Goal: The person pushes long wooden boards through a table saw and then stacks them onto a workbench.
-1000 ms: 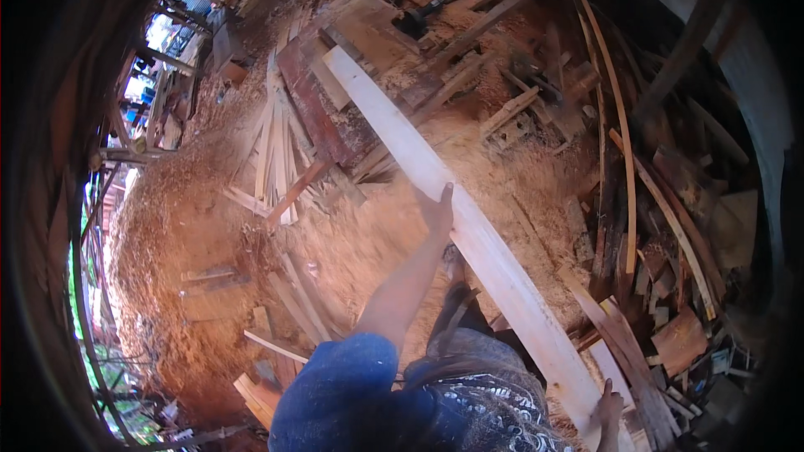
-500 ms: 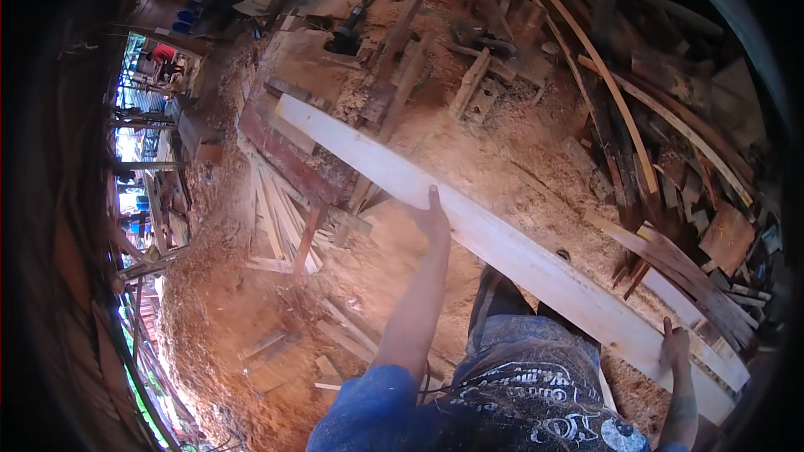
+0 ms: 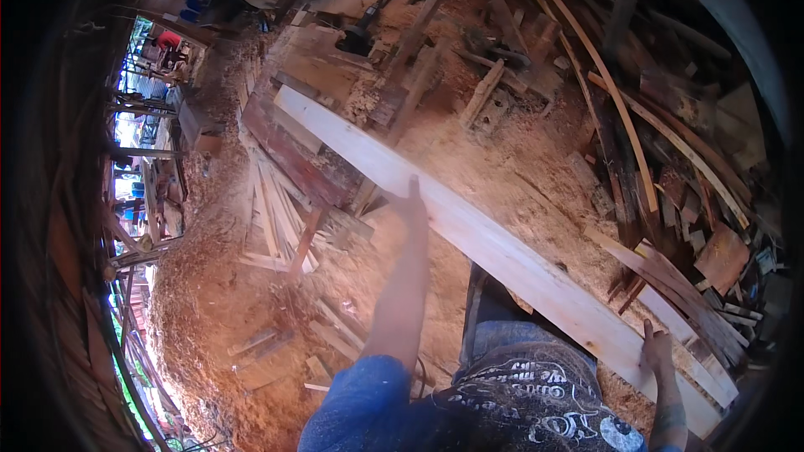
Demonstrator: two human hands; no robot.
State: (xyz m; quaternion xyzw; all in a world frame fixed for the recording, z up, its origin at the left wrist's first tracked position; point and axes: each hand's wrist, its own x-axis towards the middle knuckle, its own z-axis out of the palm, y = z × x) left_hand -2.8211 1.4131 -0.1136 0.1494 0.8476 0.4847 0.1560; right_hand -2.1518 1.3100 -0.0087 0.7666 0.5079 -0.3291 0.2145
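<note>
A long pale plank point(image 3: 519, 272) runs diagonally from upper left to lower right, across the front of my body. My left hand point(image 3: 409, 199) grips it near the middle, thumb or finger along its face. My right hand point(image 3: 657, 350) holds it toward the lower right end. The far end is over a reddish board point(image 3: 301, 166) among stacked scraps; whether it touches them is unclear. Beside the right end lie other pale and brown boards point(image 3: 630, 261).
Sawdust point(image 3: 201, 310) covers the ground, with thin strips point(image 3: 272, 222) fanned at left. A dark tool point(image 3: 358, 38) sits among scraps at the back. Long bent strips point(image 3: 620, 96) and offcuts point(image 3: 722, 259) pile at right. Timber framing point(image 3: 151, 153) stands at far left.
Since a second ago the view has turned and the plank appears more nearly horizontal. Over the last half second both hands and the plank have shifted slightly left in view, still held.
</note>
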